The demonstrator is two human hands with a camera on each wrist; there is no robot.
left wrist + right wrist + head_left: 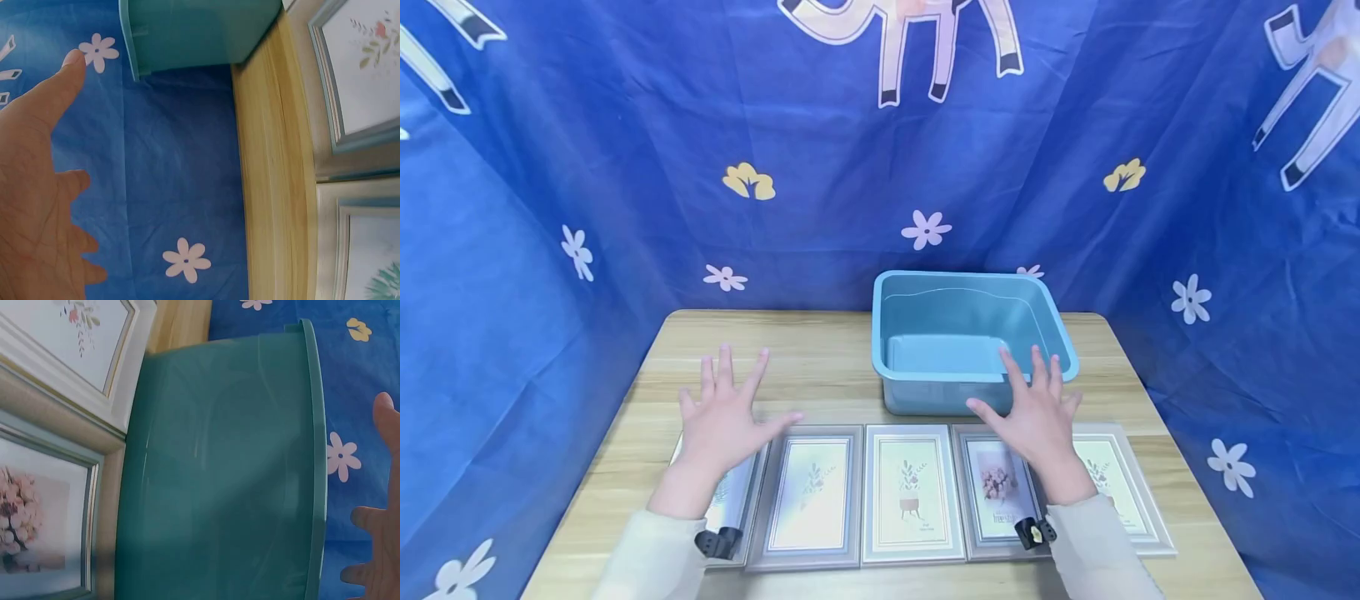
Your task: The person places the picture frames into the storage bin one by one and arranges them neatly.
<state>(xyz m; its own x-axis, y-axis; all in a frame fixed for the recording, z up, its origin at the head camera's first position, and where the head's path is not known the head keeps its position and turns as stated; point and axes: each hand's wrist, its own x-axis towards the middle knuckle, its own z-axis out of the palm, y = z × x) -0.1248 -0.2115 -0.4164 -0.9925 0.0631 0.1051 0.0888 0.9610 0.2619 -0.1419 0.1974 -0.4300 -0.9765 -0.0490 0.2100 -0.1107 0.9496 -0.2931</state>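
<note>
My left hand [721, 425] is held over the leftmost picture frame [735, 500], its fingers spread and nothing in it. Fingers also spread, my right hand [1037, 421] hovers above the picture frames at the right, its fingertips overlapping the front rim of the blue plastic tub [940, 398] in the head view. Several picture frames lie face up side by side in a row. The middle one [913, 500] has a white border and a potted plant print; the one with pink flowers [31, 512] sits beside it. Both end frames are partly hidden by my arms.
The tub stands at the back right of the wooden table [775, 350], close behind the row of frames. A blue patterned cloth [820, 167] hangs behind and along both sides of the table. Each wrist wears a black strap [718, 542].
</note>
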